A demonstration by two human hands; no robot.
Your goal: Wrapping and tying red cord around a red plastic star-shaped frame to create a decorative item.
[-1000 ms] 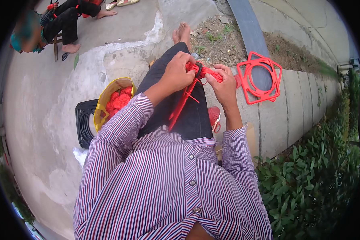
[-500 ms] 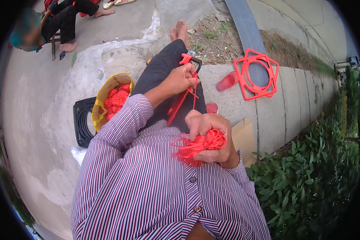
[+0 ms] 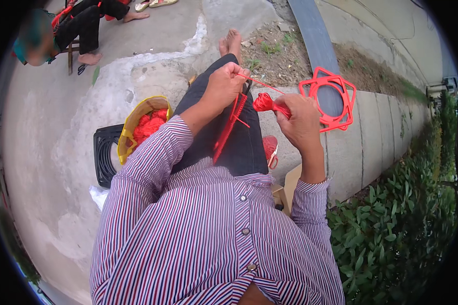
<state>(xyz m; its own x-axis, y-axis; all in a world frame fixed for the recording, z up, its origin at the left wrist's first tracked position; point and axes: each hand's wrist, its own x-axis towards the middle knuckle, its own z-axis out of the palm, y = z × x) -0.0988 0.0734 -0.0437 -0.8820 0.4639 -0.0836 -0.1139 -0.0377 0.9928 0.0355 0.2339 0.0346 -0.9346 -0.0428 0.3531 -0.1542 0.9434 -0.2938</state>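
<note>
The only view is from a wide fisheye camera on the person's head, facing steeply down and forward. Nearest to it is the striped fabric shirt [image 3: 198, 234]; the bare left hand [image 3: 223, 87] and bare right hand [image 3: 301, 121] are farther. The pale grey concrete paving [image 3: 374, 145] has its right edge toward the round dark rim.

We hold the left forearm [image 3: 196, 120] extended from near left toward far centre, its left hand [image 3: 221, 87] raised with fingers [image 3: 235, 70] pinched together. We keep the right forearm [image 3: 312, 158] directed away from us, its right hand [image 3: 301, 121] closed in a grip, back upward, right of and slightly nearer than the left hand.
</note>
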